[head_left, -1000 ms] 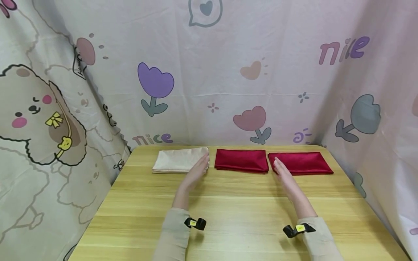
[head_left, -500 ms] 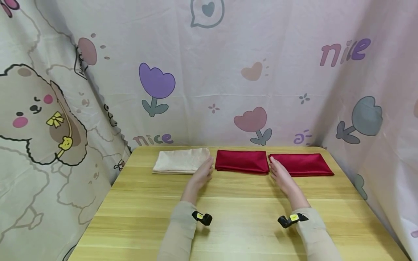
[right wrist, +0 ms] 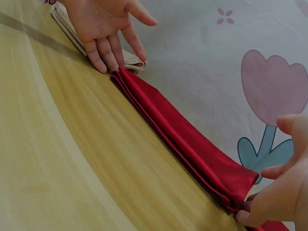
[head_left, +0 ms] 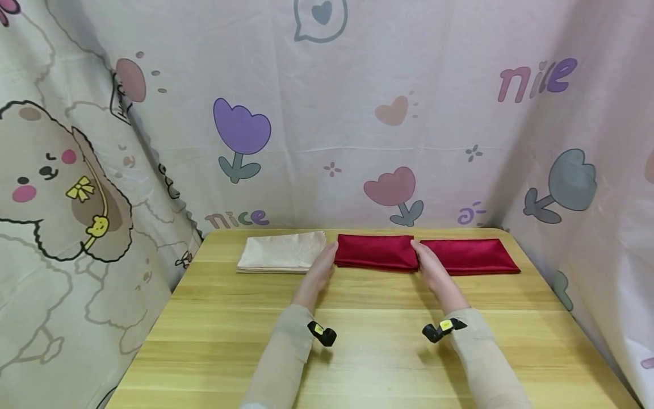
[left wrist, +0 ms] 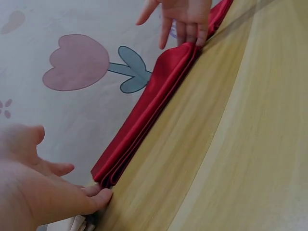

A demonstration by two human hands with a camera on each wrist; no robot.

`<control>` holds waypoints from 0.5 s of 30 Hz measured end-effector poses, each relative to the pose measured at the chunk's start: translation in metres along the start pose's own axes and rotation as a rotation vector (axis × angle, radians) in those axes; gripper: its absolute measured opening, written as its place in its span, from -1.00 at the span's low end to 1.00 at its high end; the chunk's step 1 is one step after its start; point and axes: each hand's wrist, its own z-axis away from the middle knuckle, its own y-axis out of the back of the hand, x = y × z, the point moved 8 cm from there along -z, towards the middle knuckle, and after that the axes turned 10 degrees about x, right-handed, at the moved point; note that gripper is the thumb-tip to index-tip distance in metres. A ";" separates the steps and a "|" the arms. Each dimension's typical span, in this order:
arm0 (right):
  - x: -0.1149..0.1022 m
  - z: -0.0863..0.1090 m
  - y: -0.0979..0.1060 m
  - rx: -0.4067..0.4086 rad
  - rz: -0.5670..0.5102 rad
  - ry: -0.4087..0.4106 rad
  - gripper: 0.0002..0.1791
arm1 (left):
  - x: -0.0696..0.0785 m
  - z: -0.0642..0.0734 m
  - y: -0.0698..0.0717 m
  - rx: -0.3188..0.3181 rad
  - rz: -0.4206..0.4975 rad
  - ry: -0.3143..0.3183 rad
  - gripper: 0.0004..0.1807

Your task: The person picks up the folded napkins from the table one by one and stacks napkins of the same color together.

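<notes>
A folded red satin cloth [head_left: 377, 252] lies flat in the middle of the row at the table's back. My left hand [head_left: 319, 269] is at its left end, fingertips right against the folded layers. At the opposite end my right hand [head_left: 433, 266] touches the edge with its fingertips, palm facing inward. Both hands have extended, relaxed fingers, thumbs raised. In the left wrist view, the cloth's stacked folds [left wrist: 144, 115] run between the two hands. The right wrist view shows the same folds [right wrist: 183, 144], with the right fingertips low at the near corner.
A folded cream cloth [head_left: 281, 253] lies to the left, partly behind the left hand. Another folded red cloth [head_left: 475, 255] lies to the right, its left end behind the right hand. A printed curtain [head_left: 327, 113] rises behind the wooden table [head_left: 368, 352].
Both hands have moved inward, the left to the right and the right to the left, reaching the ends of the middle red cloth. The cloths lie as before.
</notes>
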 end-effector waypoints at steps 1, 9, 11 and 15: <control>0.000 -0.001 0.000 0.016 -0.002 -0.008 -0.13 | 0.001 -0.001 0.000 0.007 0.001 0.001 -0.26; -0.001 -0.006 0.000 0.045 -0.051 -0.062 -0.09 | -0.001 -0.007 -0.001 0.102 -0.053 0.028 -0.27; -0.002 -0.005 -0.001 0.030 -0.070 -0.077 -0.08 | -0.002 -0.007 -0.002 0.117 -0.062 0.036 -0.27; 0.000 -0.004 -0.003 0.012 -0.124 -0.111 -0.07 | -0.005 -0.009 -0.003 0.141 -0.087 0.059 -0.29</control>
